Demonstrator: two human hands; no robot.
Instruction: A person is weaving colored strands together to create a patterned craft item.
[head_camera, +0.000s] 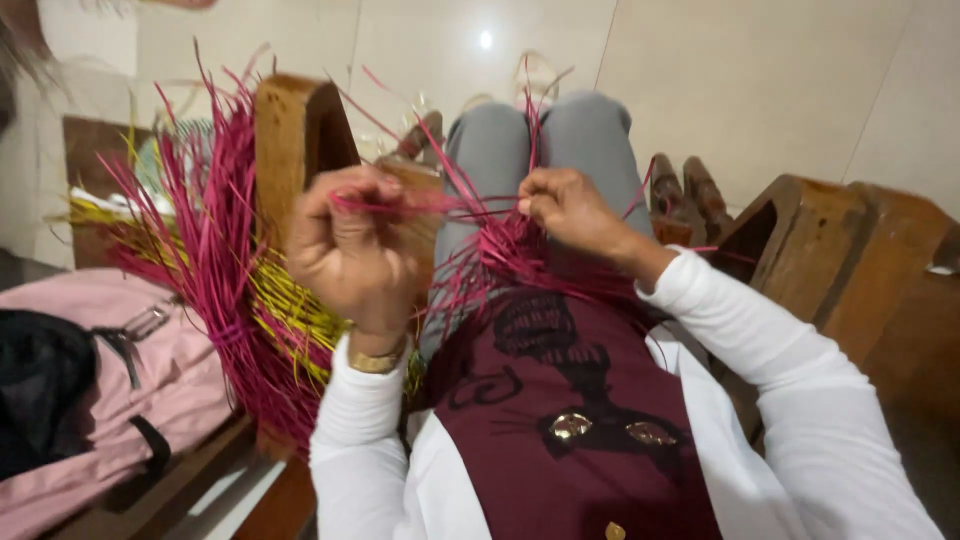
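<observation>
The left hand (355, 250) is closed in a loose fist, pinching a few magenta strands (470, 205) that run across to the right hand (565, 208), whose fingers are also closed on the same strands just above the lap. Between and below the two hands a small woven bunch (515, 255) of the same magenta fibre rests on the grey trousers (500, 150). A gold bracelet (375, 360) sits on the left wrist, above a white sleeve (355, 440). To the person's left, a large bundle of magenta and yellow fibre (235, 290) leans against a wooden chair arm (295, 140). Further left a pink bag (150, 370) lies beside a black one (40, 385). Another wooden arm (850, 250) stands at the right, over the pale tiled floor (760, 80)
</observation>
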